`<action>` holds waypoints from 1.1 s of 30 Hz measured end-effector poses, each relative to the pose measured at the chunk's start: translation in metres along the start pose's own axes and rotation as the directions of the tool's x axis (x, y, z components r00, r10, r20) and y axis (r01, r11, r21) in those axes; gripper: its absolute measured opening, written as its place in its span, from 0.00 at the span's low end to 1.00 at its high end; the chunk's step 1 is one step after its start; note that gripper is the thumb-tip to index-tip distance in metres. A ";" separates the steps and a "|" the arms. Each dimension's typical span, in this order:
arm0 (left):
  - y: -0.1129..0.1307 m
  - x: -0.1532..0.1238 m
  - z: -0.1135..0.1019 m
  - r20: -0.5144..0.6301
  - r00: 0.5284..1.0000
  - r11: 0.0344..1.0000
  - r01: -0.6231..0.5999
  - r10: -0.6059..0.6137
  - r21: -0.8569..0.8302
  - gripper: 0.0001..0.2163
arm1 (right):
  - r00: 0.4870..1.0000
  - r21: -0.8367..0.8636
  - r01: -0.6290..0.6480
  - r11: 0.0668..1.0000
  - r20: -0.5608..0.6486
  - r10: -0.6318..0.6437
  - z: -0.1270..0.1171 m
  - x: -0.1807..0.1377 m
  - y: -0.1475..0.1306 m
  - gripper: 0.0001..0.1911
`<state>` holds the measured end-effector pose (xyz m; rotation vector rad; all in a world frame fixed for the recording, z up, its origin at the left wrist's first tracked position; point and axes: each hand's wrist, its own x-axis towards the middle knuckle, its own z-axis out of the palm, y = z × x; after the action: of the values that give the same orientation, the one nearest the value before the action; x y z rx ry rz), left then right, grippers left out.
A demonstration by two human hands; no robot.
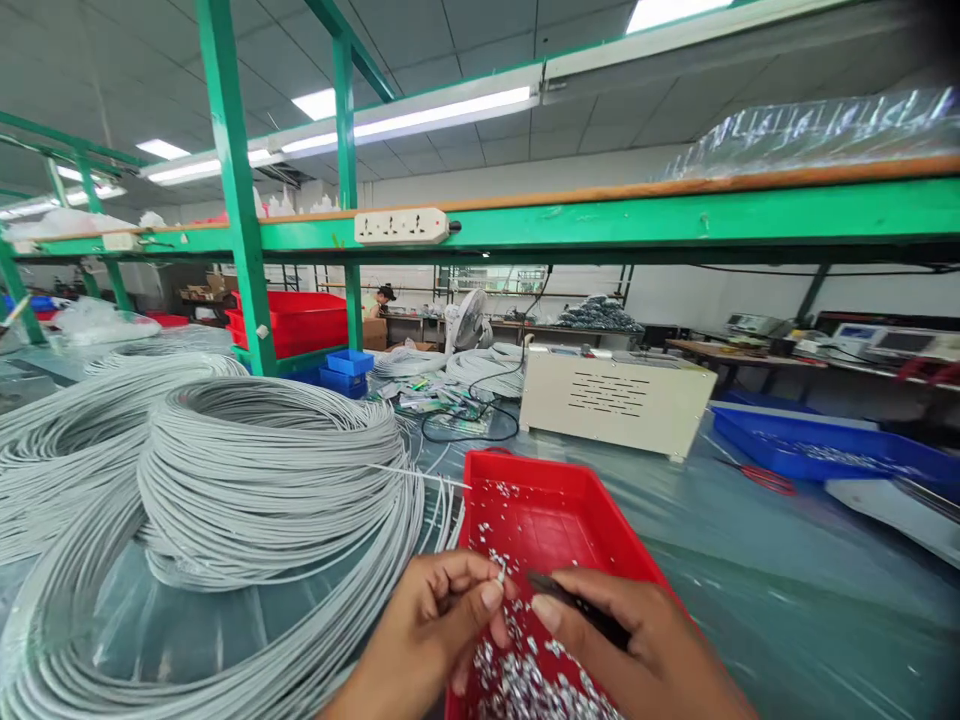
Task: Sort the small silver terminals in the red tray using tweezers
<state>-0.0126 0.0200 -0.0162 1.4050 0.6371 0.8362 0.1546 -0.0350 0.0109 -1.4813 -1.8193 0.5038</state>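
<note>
Biggest thing on the bench is the heap of grey cable coils [247, 480], filling everything from about 8 to 10 o'clock of the hands and crowding right up against the red tray [555, 515] — a few loose wire ends poke over its left rim. At 12 to 1 o'clock sits a cream metal box [615, 400] with vent slots, a black cord looped beside it. Out at 2 o'clock there's a blue tray [817, 450] with red-handled cutters [765, 478] just in front of it. Small blue bins [345, 372] and a red crate [300, 320] sit further back near 11, behind a green shelf post [236, 190].

The red tray holds a scatter of tiny silver metal pieces [525, 685], thickest at the near end under the hands. Left hand [435, 630] is pinching one small metal terminal [500, 574] between thumb and fingertips, just above the tray. Right hand [645, 650] is closed around a thin black tool [577, 605], its tip pointing at the terminal, not quite touching it as far as I can tell.
</note>
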 end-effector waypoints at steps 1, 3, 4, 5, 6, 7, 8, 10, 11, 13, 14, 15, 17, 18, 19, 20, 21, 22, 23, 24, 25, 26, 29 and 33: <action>0.001 -0.001 0.001 -0.003 1.000 1.000 0.003 -0.002 0.009 0.17 | 1.000 0.013 -0.022 1.000 0.007 0.022 -0.001 -0.001 0.001 0.19; 0.003 -0.003 0.001 -0.008 1.000 1.000 0.014 -0.014 0.014 0.15 | 0.998 0.037 -0.055 0.998 0.011 0.055 -0.004 -0.002 0.002 0.19; 0.003 -0.004 0.001 -0.008 1.000 1.000 0.021 -0.021 0.015 0.15 | 0.998 0.045 -0.059 0.997 0.006 0.059 -0.006 -0.002 0.002 0.19; 0.002 -0.004 0.001 -0.007 1.000 0.999 0.030 -0.029 0.022 0.14 | 0.998 0.049 -0.061 0.997 -0.007 0.061 -0.007 -0.002 0.001 0.19; 0.001 -0.005 0.001 -0.002 0.999 0.999 0.039 -0.039 0.030 0.14 | 0.998 0.052 -0.064 0.997 -0.024 0.065 -0.009 -0.003 0.000 0.19; 0.000 -0.005 0.000 0.005 0.999 0.999 0.041 -0.041 0.033 0.13 | 0.997 0.058 -0.064 0.996 -0.037 0.066 -0.010 -0.003 -0.001 0.19; -0.001 -0.005 0.000 0.008 0.999 0.999 0.038 -0.038 0.030 0.13 | 0.997 0.064 -0.060 0.996 -0.042 0.063 -0.011 -0.003 -0.002 0.19; -0.004 -0.004 -0.001 0.014 0.999 0.999 0.042 -0.042 0.013 0.12 | 0.997 0.067 -0.043 0.997 -0.060 0.047 -0.012 -0.004 -0.002 0.19; -0.005 -0.004 -0.002 0.017 0.999 0.999 0.051 -0.051 0.002 0.12 | 0.996 0.060 -0.028 0.998 -0.080 0.033 -0.012 -0.005 -0.002 0.19; -0.007 -0.004 -0.003 0.027 0.997 0.997 0.079 -0.079 -0.016 0.13 | 0.991 0.024 0.003 1.000 -0.131 0.001 -0.011 -0.008 0.001 0.17; -0.007 -0.005 -0.003 0.032 0.995 0.995 0.096 -0.095 -0.023 0.13 | 0.988 0.004 0.013 1.000 -0.154 -0.012 -0.010 -0.010 0.002 0.16; -0.006 -0.005 -0.003 0.036 0.994 0.994 0.106 -0.105 -0.032 0.13 | 0.985 -0.014 0.018 1.000 -0.171 -0.020 -0.010 -0.013 0.004 0.16; -0.004 -0.007 -0.001 -0.002 0.994 0.993 0.112 -0.112 -0.044 0.12 | 0.983 -0.038 0.017 0.999 -0.181 -0.024 -0.009 -0.017 0.007 0.16; -0.002 -0.008 0.001 -0.041 0.994 0.994 0.104 -0.106 -0.043 0.11 | 0.983 -0.044 0.015 0.999 -0.180 -0.023 -0.009 -0.018 0.007 0.16; -0.001 -0.009 0.002 -0.086 0.992 0.995 0.090 -0.093 -0.036 0.11 | 0.984 -0.046 0.013 0.999 -0.178 -0.021 -0.009 -0.019 0.008 0.16; 0.001 -0.010 0.004 -0.131 0.989 0.997 0.070 -0.073 -0.024 0.11 | 0.985 -0.044 0.009 0.999 -0.174 -0.016 -0.009 -0.020 0.007 0.16; 0.002 -0.011 0.005 -0.171 0.984 0.999 0.050 -0.050 -0.008 0.11 | 0.985 -0.040 0.004 0.999 -0.170 -0.011 -0.009 -0.020 0.006 0.17; 0.002 -0.011 0.005 -0.193 0.981 0.999 0.036 -0.033 0.013 0.11 | 0.986 -0.032 -0.001 0.999 -0.164 -0.004 -0.010 -0.019 0.005 0.17; 0.002 -0.012 0.005 -0.190 0.982 0.999 0.029 -0.022 0.035 0.11 | 0.988 -0.021 -0.006 1.000 -0.154 0.003 -0.010 -0.018 0.003 0.17; 0.002 -0.012 0.004 -0.175 0.984 0.998 0.031 -0.021 0.055 0.11 | 0.990 -0.006 -0.012 1.000 -0.140 0.011 -0.010 -0.016 0.001 0.17; 0.002 -0.012 0.004 -0.158 0.987 0.997 0.037 -0.025 0.071 0.11 | 0.993 0.011 -0.017 1.000 -0.114 0.018 -0.010 -0.014 -0.002 0.17; 0.001 -0.012 0.003 -0.140 0.990 0.996 0.044 -0.032 0.082 0.11 | 0.997 0.032 -0.022 0.999 -0.079 0.025 -0.010 -0.012 -0.004 0.17; 0.001 -0.013 0.004 -0.122 0.992 0.995 0.042 -0.031 0.087 0.15 | 0.998 0.064 -0.049 0.997 0.031 0.047 -0.007 -0.007 -0.010 0.18; 0.003 -0.014 0.010 -0.138 0.990 0.998 0.021 -0.012 0.063 0.16 | 0.996 0.049 -0.052 0.997 0.071 0.049 -0.003 -0.005 -0.011 0.19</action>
<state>-0.0131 0.0028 -0.0142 1.4064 0.7866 0.9120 0.1494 -0.0433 0.0191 -1.4951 -1.8124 0.6291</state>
